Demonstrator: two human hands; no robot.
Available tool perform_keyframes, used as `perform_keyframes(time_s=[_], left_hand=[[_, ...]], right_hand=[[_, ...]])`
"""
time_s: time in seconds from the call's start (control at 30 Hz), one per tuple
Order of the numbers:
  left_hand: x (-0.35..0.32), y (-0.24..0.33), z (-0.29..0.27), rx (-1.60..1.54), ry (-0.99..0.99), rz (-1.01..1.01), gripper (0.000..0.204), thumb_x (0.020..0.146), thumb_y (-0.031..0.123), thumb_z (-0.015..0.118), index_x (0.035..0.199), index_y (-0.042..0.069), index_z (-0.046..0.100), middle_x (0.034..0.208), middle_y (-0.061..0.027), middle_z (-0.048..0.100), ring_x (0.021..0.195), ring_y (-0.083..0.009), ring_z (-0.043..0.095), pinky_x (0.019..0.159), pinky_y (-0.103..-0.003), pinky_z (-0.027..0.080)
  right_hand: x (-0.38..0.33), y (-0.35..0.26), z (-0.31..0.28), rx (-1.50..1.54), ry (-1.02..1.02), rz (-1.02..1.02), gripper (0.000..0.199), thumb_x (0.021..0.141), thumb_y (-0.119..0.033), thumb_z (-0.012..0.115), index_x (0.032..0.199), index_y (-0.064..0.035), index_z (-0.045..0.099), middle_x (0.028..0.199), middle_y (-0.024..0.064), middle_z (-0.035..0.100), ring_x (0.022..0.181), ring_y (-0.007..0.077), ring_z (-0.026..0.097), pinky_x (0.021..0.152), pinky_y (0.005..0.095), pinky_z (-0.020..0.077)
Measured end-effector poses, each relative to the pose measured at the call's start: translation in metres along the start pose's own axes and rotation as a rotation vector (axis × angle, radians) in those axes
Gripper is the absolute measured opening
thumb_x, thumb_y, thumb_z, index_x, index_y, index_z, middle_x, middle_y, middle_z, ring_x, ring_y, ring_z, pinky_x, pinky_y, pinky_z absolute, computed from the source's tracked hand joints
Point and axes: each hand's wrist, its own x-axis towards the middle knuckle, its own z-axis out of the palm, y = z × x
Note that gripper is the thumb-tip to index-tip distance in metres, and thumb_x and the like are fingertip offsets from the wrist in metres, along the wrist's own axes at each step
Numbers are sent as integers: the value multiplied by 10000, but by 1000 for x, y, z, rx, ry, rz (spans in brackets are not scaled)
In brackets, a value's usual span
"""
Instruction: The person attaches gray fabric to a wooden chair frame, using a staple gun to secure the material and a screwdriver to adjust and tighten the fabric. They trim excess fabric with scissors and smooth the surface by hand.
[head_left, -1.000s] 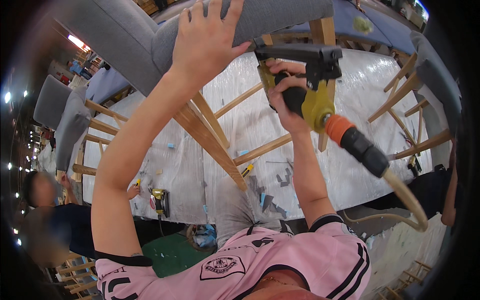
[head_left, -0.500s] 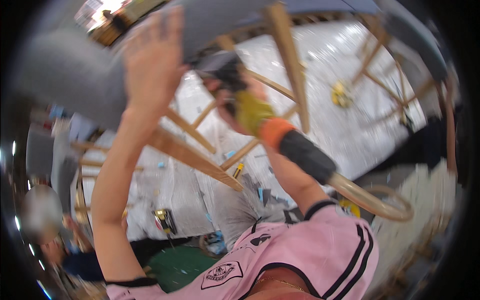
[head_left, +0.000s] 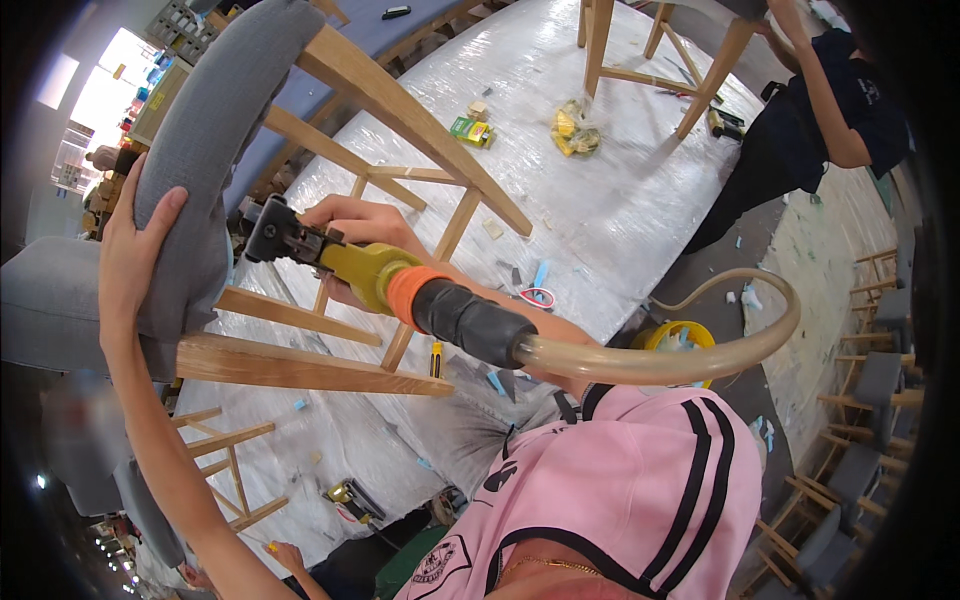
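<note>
A wooden chair with a grey upholstered seat (head_left: 205, 140) lies tipped on its side before me, its pale legs pointing right. My left hand (head_left: 130, 255) grips the padded edge, thumb on the fabric and fingers along the outer side. In my right hand (head_left: 370, 222) is a pneumatic staple gun (head_left: 365, 268), with an olive-green body, an orange band and a black sleeve on its hose end. Its black nose is close to the seat's underside; whether they touch I cannot tell. The gun partly hides my right fingers.
A clear air hose (head_left: 640, 362) loops right past a yellow bucket (head_left: 690, 340). On the plastic-wrapped table (head_left: 520, 90) lie a small green-yellow box (head_left: 470, 132), a yellow bag (head_left: 575, 130), a utility knife (head_left: 436, 360) and another staple gun (head_left: 355, 500). A co-worker (head_left: 830, 110) handles another chair.
The view has swung, and the chair now appears farther left with its seat edge-on. My left hand, previously flat on the grey fabric, now clasps the edge. The staple gun stays in my right hand.
</note>
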Motion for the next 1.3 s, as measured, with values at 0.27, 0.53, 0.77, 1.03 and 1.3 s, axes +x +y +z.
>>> perform_keyframes(time_s=[0.27,0.53,0.77,1.03,1.3], left_hand=[[-10,8,-1,-39,-9,59,913,836,596,754,1538,79,481,1412,-254,604,1305,-376,596,1099,-441,443],[-25,41,-11,57,88,53,952,784,638,770,1484,42,522,1427,-248,595,1334,-382,568,1124,-436,424],[-44,54,-3,130,185,87,910,803,667,726,1475,80,540,1450,-195,595,1313,-364,585,1106,-441,442],[-57,78,3,165,249,96,919,814,731,678,1433,59,577,1433,-179,605,1298,-349,595,1079,-468,476],[-45,49,-4,-61,200,81,925,835,724,651,1424,14,581,1436,-232,595,1316,-389,579,1108,-425,446]], right_hand=[[-17,9,4,-46,-21,-26,291,673,-1,771,877,-22,564,1095,128,674,936,262,693,803,312,543],[-47,-8,-5,-225,-100,184,186,791,31,680,970,-17,664,1122,98,673,959,196,665,845,282,535],[-112,-41,-37,89,-20,646,139,815,34,693,905,-39,616,1101,72,681,1002,194,669,879,289,522],[-239,-81,-109,-89,9,769,210,789,53,720,931,-53,607,1075,86,682,1053,200,660,976,364,490],[-271,-86,-118,-40,73,771,228,782,65,711,943,-54,601,1041,96,686,1058,214,660,1001,368,480]])
